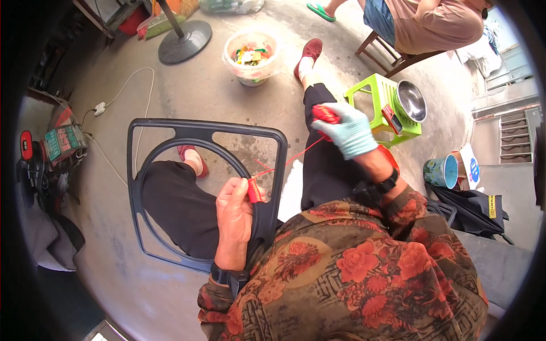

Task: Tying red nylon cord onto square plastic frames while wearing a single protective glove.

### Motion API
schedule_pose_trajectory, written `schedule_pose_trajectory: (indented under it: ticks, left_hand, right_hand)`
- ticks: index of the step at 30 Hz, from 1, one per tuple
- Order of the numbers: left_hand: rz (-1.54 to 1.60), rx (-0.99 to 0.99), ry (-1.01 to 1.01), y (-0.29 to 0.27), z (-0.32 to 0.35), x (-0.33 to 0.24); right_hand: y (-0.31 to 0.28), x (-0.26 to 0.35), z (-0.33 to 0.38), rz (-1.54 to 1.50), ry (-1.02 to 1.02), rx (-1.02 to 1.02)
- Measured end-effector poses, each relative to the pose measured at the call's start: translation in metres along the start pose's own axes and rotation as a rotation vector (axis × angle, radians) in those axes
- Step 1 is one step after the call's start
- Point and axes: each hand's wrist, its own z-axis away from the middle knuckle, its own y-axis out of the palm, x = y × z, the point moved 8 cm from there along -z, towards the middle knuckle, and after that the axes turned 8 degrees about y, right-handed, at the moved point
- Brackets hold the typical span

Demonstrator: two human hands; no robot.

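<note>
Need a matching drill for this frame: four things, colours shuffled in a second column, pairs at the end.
1. glove on right hand
2. stool
3. frame with ring
4. cord

a. red
b. lime green
c. dark grey
d. pale blue

Pairs: 1-d, 2-b, 3-c, 4-a

One dark plastic frame (170, 133), one red cord (284, 163), one green stool (375, 94), one steel bowl (410, 101), one white bucket (251, 57), two red shoes (310, 51).
</note>
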Motion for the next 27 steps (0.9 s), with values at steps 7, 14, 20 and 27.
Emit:
schedule_pose_trajectory:
  ticks: [7, 14, 20, 27]
  left_hand:
    - [0.034, 0.144, -0.156, 0.021, 0.002, 0.022]
    - [0.155, 0.03, -0.106, 0.01, 0.007, 0.027]
    - [-0.12, 0.064, -0.055, 0.006, 0.0, 0.029]
    - [-0.109, 0.065, -0.045, 0.013, -0.003, 0.021]
  right_hand:
    - [0.123, 0.065, 0.006, -1.057, 0.313, 0.36]
    - [0.137, 0.126, 0.07, -1.668, 0.886, 1.331]
    - [0.15, 0.107, 0.062, -1.511, 0.132, 1.472]
    - [0.156, 0.061, 0.061, -1.578, 0.649, 1.148]
